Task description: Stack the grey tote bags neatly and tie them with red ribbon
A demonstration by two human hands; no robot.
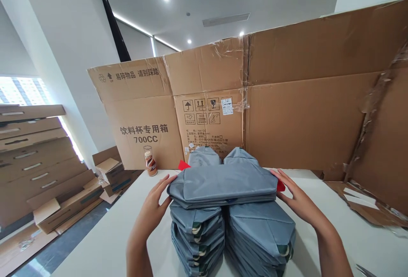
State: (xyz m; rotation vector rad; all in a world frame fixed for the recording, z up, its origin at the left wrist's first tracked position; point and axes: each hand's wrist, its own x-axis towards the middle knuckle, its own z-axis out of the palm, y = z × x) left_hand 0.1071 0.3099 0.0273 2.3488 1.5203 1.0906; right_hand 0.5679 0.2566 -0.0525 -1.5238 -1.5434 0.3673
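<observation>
A folded grey fabric piece [223, 183], bag-like with a smooth sheen, lies crosswise on top of two stacks of similar folded grey pieces. My left hand [159, 196] holds its left end, thumb below and fingers along the upper edge. At the other end my right hand [295, 194] holds it, fingers spread near a red tab [280, 185]. Below are the left stack [197, 238] and the right stack [261, 230], with dark green and cream patches at their corners. Behind the crosswise piece, two grey tops [204, 156] rise, beside another red tab [184, 165].
Tall cardboard panels [306, 120] stand along the back and right of the white table [105, 243]. A small brown bottle [150, 164] stands at the back left. A pointed metal tool [365, 271] lies at the front right. Cardboard boxes [66, 204] fill the floor at left.
</observation>
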